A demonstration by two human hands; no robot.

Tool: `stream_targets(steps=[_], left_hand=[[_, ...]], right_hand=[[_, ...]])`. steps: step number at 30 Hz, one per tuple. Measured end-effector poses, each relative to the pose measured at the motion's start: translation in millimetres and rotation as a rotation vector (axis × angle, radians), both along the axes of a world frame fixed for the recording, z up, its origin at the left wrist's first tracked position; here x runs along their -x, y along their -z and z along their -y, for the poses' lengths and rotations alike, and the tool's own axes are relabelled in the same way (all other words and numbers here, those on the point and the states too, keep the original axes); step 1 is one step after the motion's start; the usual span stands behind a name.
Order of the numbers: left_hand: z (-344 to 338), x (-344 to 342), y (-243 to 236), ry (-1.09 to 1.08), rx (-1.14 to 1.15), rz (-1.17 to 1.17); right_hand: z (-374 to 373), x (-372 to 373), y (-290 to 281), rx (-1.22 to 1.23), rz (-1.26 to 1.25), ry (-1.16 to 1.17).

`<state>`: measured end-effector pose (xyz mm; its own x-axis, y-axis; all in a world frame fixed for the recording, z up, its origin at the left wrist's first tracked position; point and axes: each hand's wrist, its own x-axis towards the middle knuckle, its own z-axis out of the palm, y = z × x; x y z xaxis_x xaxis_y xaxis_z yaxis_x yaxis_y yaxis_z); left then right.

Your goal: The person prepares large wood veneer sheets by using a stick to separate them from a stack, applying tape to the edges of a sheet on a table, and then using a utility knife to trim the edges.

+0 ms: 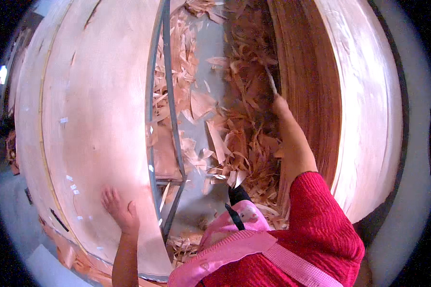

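My left hand [119, 208] rests palm down, fingers spread, on a broad pale wood veneer sheet [100, 138] at the left. My right hand [280, 104] reaches forward beside the dark layered edge of a tall veneer stack [311, 95]. Its fingers are closed round a long, thin, pale blade-like tool [270, 79] that points away from me; shade and blur hide its exact kind. Small white paper bits [70, 179] dot the left sheet, and a thin yellowish strip [44, 143] runs lengthwise along it.
A grey metal frame [170, 95] borders the left worktable. Between it and the right stack, heaps of veneer scraps [242, 138] cover much of the grey floor [208, 79]. Pale sheets [368, 105] top the right stack. A pink apron [225, 248] hangs at my front.
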<state>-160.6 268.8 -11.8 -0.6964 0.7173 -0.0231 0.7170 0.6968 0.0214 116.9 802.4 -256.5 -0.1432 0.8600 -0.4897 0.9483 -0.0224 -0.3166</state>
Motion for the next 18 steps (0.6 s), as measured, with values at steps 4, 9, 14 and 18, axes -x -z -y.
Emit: stream_targets(steps=[4, 9, 14, 18], left_hand=[[9, -2, -2, 0.008, -0.006, -0.033], [-19, -2, -13, 0.068, -0.223, -0.118], [27, -11, 4, 0.145, -0.368, -0.283], [92, -117, -14, 0.499, -0.003, -0.126]], right_hand=[[109, -42, -17, 0.359, -0.347, 0.541], [238, -194, 87, 0.019, -0.214, -0.089], [477, -218, -29, 0.364, -0.199, -0.070], [632, -291, -146, 0.274, 0.162, -0.120]])
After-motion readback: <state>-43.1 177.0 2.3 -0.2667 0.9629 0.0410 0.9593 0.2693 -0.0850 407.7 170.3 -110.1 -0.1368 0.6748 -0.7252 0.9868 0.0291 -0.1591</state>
